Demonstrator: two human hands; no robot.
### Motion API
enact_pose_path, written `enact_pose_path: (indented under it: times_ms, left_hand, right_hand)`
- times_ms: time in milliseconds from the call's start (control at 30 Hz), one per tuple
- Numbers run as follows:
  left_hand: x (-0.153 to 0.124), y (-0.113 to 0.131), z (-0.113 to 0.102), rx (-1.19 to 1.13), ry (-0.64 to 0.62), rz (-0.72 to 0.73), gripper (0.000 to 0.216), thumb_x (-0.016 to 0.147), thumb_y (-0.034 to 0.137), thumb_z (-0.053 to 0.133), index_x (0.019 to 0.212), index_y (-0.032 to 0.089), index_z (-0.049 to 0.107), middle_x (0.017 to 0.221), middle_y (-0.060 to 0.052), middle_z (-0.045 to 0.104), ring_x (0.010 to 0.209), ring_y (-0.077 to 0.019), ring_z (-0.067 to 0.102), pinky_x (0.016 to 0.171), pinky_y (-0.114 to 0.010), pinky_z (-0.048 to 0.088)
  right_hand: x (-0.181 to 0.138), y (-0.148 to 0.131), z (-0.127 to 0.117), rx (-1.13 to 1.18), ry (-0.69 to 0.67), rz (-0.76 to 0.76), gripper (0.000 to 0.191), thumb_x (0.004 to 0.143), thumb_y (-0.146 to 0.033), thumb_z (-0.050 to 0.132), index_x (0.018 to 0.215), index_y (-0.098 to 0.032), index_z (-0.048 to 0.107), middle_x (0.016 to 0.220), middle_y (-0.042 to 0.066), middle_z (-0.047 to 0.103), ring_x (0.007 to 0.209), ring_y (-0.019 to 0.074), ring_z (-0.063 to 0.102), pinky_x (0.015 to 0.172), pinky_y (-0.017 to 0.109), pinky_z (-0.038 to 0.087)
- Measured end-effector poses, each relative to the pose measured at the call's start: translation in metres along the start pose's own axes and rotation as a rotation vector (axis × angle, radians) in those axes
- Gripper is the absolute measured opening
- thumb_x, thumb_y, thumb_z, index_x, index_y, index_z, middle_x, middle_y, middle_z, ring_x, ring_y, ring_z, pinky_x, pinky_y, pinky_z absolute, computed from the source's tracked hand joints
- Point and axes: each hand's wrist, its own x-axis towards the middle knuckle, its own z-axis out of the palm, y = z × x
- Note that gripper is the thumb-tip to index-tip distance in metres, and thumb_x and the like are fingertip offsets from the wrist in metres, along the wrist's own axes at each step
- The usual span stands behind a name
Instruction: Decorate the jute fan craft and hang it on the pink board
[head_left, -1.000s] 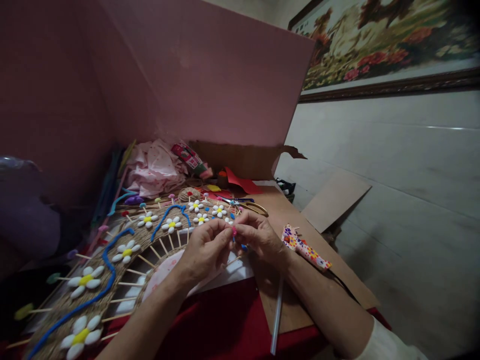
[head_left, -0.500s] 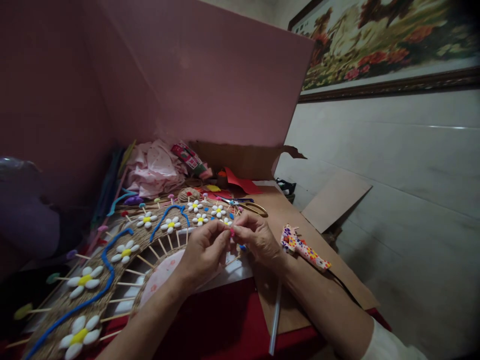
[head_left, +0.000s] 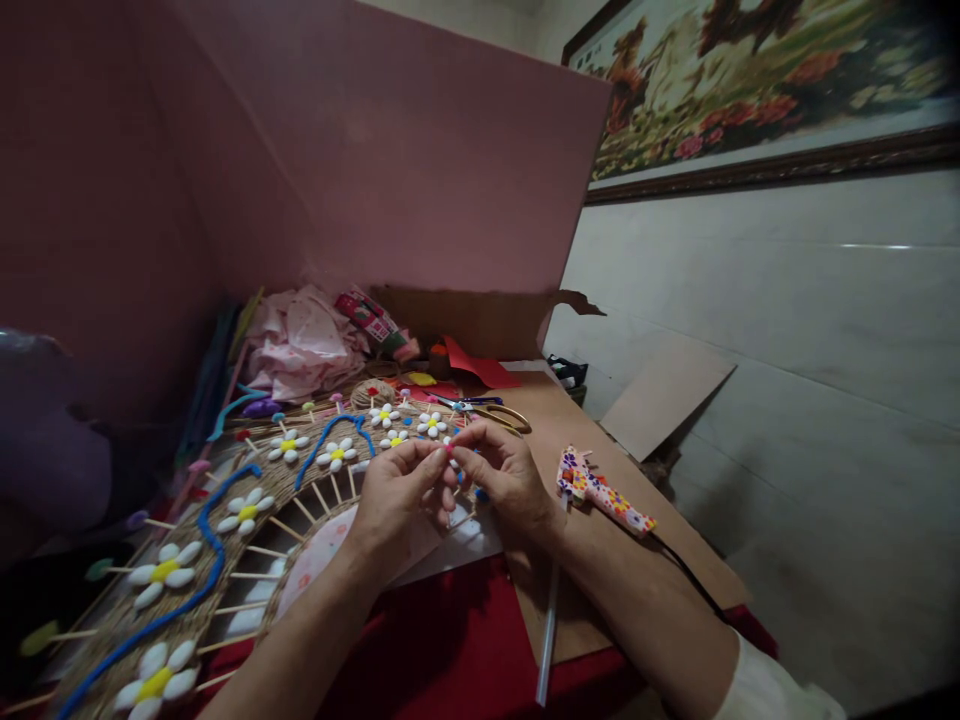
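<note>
So left hand (head_left: 401, 487) and right hand (head_left: 508, 478) are both pinching a tiny pink piece (head_left: 448, 450) between their fingers, gold-handled scissors (head_left: 511, 410) just beyond them, flower-print glue gun (head_left: 604, 492) off to their right.

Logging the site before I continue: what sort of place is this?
Probably a home craft corner, judging by the twine piece with white flowers, the patterned glue gun and the framed picture.

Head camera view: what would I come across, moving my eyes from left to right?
Nearest white-and-yellow flower → crumpled pink cloth → left hand → small pink piece → right hand → flower-patterned glue gun → leaning cardboard sheet.
</note>
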Motion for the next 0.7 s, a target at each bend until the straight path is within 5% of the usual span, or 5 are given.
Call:
enact_pose_path:
  times_ms: [300,700]
  left_hand:
    - [0.001,0.0024,-0.0065,-0.106,-0.115,-0.104,0.022,0.067,0.024,0.072,0.073,0.009,0.057,0.058,-0.002,0.058,0.039,-0.006,0.048,0.037,-0.016,0.04]
    - [-0.0023,0.0033,0.0002,0.006,0.027,-0.024,0.032,0.06,0.031,0.076,0.072,0.013,0.053,0.054,0.0,0.058,0.037,-0.0096,0.049,0.034,-0.019,0.039]
  right_hand:
    - [0.004,-0.0058,-0.0016,0.184,-0.052,0.138,0.02,0.078,-0.033,0.064,0.081,-0.015,0.057,0.065,-0.001,0.058,0.053,0.0068,0.052,0.049,0.019,0.043]
    - [0.0012,-0.0005,0.0013,0.039,-0.038,0.048,0.02,0.081,-0.036,0.06,0.083,-0.017,0.054,0.066,-0.002,0.055,0.053,0.0075,0.051,0.048,0.02,0.044]
